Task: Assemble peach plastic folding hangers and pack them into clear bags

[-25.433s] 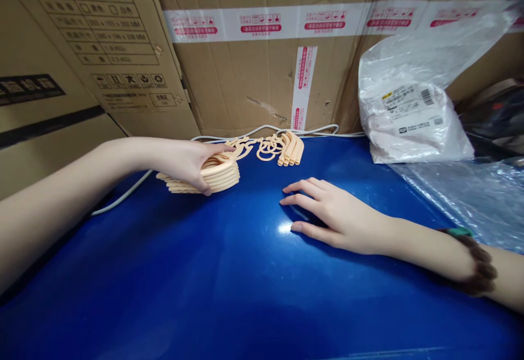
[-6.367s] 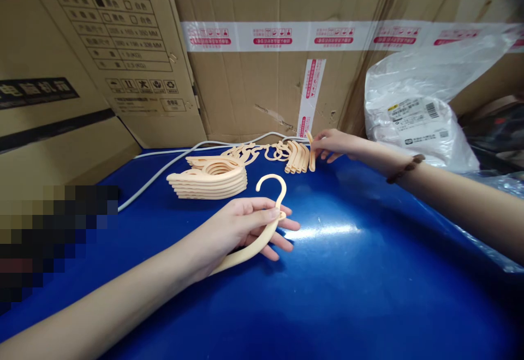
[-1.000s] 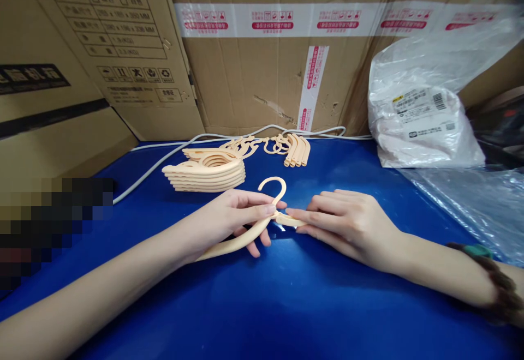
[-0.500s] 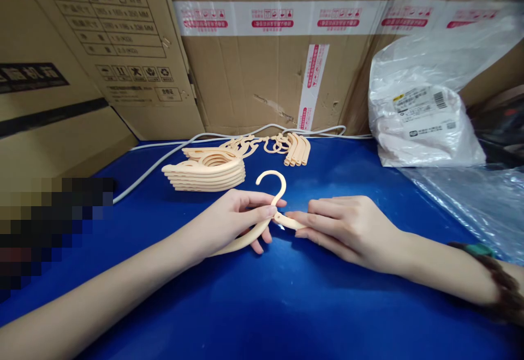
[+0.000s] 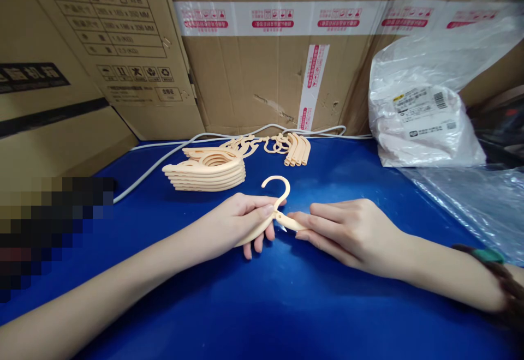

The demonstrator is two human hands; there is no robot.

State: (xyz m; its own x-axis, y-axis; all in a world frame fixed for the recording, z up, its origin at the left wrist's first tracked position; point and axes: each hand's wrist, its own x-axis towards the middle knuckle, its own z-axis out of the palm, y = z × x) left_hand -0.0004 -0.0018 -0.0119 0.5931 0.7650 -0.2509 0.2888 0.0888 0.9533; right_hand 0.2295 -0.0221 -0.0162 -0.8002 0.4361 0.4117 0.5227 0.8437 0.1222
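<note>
A cream folding clothes hanger (image 5: 281, 188) is held between my two hands above the blue table, its hook curling upward. My left hand (image 5: 245, 215) is closed around its left arm, with the thumb pressed just below the hook joint. The fingers of my right hand (image 5: 347, 229) pinch the right arm (image 5: 290, 222), whose outer part they hide. Behind my left hand lies a stack of several cream hanger arms (image 5: 204, 177). Farther back are a heap of cream hooks (image 5: 248, 144) and a small group of curved cream pieces (image 5: 297, 150).
Cardboard boxes (image 5: 254, 71) wall off the back and left. A white cable (image 5: 153, 169) runs along the back of the blue table (image 5: 262, 311). A white plastic parcel bag (image 5: 426, 114) stands at the back right, with clear plastic wrap (image 5: 483, 196) in front.
The hanger's hook has shifted slightly right and down. My left hand has turned a little, so less of the left arm shows below it. Both hands keep their hold.
</note>
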